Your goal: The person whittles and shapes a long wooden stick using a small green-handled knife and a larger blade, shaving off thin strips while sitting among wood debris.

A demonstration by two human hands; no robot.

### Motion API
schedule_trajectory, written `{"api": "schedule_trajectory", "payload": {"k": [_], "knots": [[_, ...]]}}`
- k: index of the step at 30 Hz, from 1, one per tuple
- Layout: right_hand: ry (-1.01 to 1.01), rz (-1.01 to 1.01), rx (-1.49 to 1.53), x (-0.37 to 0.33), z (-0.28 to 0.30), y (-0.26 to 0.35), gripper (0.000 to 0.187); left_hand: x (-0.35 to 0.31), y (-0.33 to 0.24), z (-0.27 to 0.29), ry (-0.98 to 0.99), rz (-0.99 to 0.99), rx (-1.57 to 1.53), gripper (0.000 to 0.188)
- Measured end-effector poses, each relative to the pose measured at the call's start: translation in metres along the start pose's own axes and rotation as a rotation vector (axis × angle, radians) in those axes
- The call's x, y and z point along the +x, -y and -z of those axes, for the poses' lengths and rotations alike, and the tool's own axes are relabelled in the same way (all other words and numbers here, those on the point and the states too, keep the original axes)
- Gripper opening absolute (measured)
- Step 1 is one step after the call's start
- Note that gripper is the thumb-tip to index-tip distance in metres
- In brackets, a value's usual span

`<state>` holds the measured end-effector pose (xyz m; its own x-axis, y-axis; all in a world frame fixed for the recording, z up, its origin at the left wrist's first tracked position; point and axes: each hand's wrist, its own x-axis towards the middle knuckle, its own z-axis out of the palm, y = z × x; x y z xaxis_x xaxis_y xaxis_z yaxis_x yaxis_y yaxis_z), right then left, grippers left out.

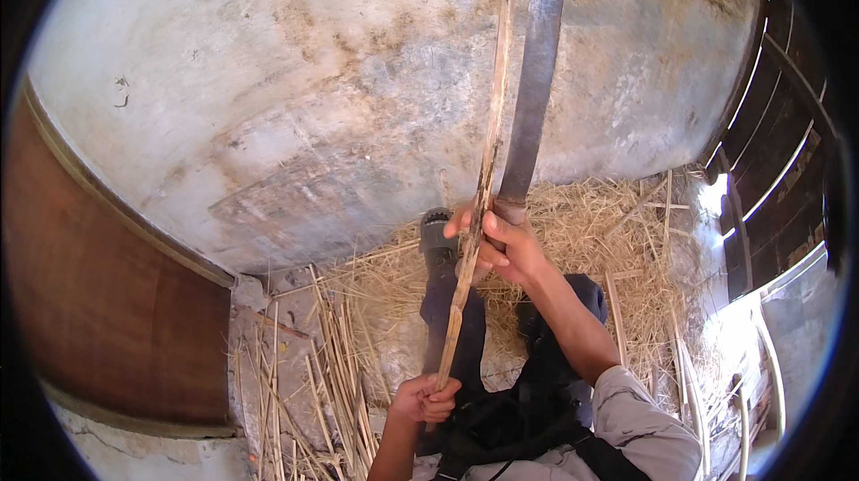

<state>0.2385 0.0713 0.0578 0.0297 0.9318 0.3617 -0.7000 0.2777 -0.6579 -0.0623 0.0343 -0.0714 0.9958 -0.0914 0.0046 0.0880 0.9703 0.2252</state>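
Note:
A long, thin wooden stick (494,123) slants up from my lap past the upper edge of the view. Its surface is pale, with darker bark patches around the middle. My left hand (427,399) is closed around its lower end. In my right hand (510,246) is the handle of a machete (535,78), whose long dark blade points up, apart from the stick and just right of it. The fingers of that hand also reach behind the stick at mid-length and seem to touch it; some of them are hidden there.
Split sticks (338,347) lie in a loose pile to my left. Straw (617,257) covers the floor around my boot (437,230). Ahead rises a stained plaster wall (268,96). A brown wooden panel (116,275) stands at left, dark slatted boards (778,150) at right.

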Motion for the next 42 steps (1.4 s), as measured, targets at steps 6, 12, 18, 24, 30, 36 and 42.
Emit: {"api": "schedule_trajectory", "payload": {"k": [6, 12, 18, 24, 30, 36, 42], "knots": [[0.044, 0.017, 0.099, -0.01, 0.015, -0.002, 0.034, 0.007, -0.004, 0.002, -0.046, 0.032, 0.072, 0.048], [0.098, 0.017, 0.244, -0.005, 0.035, -0.017, 0.034, 0.012, -0.006, -0.003, -0.147, 0.003, 0.107, 0.051], [0.139, -0.014, 0.227, -0.005, 0.044, -0.021, 0.035, 0.012, -0.007, -0.011, -0.305, -0.028, 0.275, 0.052], [0.085, -0.092, 0.184, -0.01, 0.044, -0.026, 0.03, 0.015, -0.003, -0.018, -0.483, -0.208, 0.468, 0.052], [-0.074, -0.05, 0.198, -0.008, 0.035, -0.022, 0.026, 0.024, -0.003, -0.04, -0.843, -0.566, 0.883, 0.049], [-0.059, -0.08, 0.074, -0.013, 0.04, -0.019, 0.026, 0.037, -0.032, -0.076, -1.024, -1.04, 0.911, 0.049], [-0.165, -0.218, -0.198, -0.017, 0.025, -0.015, 0.026, 0.075, -0.081, -0.092, -0.765, -1.368, 0.684, 0.042]]}}
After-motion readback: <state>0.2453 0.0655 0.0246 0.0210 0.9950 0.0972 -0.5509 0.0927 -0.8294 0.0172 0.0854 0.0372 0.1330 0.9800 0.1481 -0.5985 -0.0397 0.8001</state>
